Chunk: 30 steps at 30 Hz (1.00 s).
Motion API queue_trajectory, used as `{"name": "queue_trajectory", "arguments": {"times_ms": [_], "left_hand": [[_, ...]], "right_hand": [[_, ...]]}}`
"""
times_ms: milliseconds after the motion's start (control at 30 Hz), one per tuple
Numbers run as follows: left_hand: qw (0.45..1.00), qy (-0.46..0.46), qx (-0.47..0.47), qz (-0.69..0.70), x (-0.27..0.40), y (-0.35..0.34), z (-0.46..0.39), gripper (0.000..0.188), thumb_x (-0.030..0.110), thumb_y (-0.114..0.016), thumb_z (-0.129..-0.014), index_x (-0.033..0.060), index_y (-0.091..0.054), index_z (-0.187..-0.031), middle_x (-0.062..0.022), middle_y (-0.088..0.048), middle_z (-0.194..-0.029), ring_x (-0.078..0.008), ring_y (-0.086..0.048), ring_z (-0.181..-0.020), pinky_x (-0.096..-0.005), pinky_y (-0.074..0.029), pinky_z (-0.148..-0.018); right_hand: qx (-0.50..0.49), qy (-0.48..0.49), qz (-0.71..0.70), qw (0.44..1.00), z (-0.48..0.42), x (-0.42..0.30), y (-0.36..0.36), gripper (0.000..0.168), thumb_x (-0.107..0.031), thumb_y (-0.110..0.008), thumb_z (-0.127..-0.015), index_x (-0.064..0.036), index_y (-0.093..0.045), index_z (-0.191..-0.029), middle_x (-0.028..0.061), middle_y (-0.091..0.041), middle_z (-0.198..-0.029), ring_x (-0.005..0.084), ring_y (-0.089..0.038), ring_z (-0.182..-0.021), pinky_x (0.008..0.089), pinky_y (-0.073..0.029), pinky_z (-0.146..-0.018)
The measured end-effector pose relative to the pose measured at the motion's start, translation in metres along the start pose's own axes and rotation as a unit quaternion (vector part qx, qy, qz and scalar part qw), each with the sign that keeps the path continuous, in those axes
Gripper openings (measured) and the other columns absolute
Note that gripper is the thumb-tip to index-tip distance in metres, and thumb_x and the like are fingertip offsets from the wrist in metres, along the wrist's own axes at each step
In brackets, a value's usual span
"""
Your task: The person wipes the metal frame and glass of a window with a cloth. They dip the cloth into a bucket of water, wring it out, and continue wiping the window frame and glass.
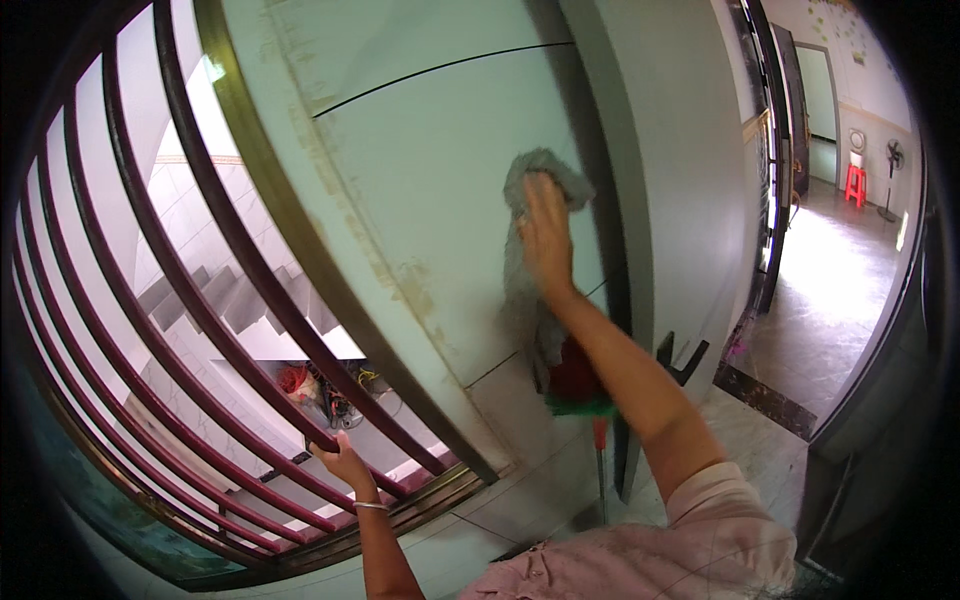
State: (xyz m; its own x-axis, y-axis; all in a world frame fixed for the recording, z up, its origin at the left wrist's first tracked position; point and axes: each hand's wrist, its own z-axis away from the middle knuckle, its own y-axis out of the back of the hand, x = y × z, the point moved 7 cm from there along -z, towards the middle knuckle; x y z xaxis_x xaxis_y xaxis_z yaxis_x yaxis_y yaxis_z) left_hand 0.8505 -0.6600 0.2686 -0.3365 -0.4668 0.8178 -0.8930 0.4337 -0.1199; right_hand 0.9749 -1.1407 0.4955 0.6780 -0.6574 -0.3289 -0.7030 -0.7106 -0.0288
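Observation:
My right hand (551,244) lies with its fingers extended on a grey cloth (517,184), pressing it flat to the pale tiled wall (420,180). A length of the cloth hangs below the palm, and the picture is blurred there. At the lower left, my left hand (346,466) is wrapped around a dark red window bar (296,412) near its lower end. Brownish smears (412,281) run down the wall beside the brass-coloured window frame (300,232).
Behind my right forearm stands a red and green object (574,375), partly hidden, above a thin pole (601,465). Past the bars is a staircase (232,296). A doorway at right shows a red stool (855,184) and a standing fan (892,161).

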Motion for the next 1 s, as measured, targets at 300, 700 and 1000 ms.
{"name": "queue_trajectory", "arguments": {"times_ms": [300,700,1000], "left_hand": [[0.936,-0.179,-0.283,-0.106,0.131,-0.076,0.224,0.082,0.016,-0.072,-0.081,-0.0026,-0.023,-0.145,-0.0234,-0.024,-0.142,-0.0389,-0.023,-0.134,-0.0500,-0.021,-0.110],[0.903,-0.003,-0.429,0.009,0.128,-0.145,0.299,0.078,0.018,-0.078,-0.077,-0.0004,-0.033,-0.137,-0.0193,-0.033,-0.133,-0.0338,-0.035,-0.124,-0.0435,-0.030,-0.103],[0.796,0.106,-0.596,-0.019,0.008,-0.209,0.409,0.085,0.027,-0.079,-0.076,-0.0023,-0.031,-0.140,-0.0200,-0.034,-0.133,-0.0339,-0.037,-0.122,-0.0435,-0.032,-0.102]], "right_hand": [[-0.038,-0.006,-0.273,0.961,0.009,-0.014,0.065,0.048,0.012,-0.040,-0.091,-0.005,-0.050,-0.135,0.0192,-0.048,-0.139,0.0337,-0.042,-0.132,0.0398,-0.033,-0.111],[-0.041,-0.317,-0.078,0.944,0.030,0.062,0.217,0.040,-0.015,-0.049,-0.100,-0.001,-0.045,-0.137,0.0128,-0.055,-0.128,0.0212,-0.055,-0.116,0.0323,-0.046,-0.098],[0.116,-0.440,-0.536,0.711,0.122,0.104,0.245,0.043,-0.017,-0.053,-0.099,-0.001,-0.043,-0.137,0.0141,-0.057,-0.124,0.0186,-0.061,-0.103,0.0293,-0.053,-0.088]]}}
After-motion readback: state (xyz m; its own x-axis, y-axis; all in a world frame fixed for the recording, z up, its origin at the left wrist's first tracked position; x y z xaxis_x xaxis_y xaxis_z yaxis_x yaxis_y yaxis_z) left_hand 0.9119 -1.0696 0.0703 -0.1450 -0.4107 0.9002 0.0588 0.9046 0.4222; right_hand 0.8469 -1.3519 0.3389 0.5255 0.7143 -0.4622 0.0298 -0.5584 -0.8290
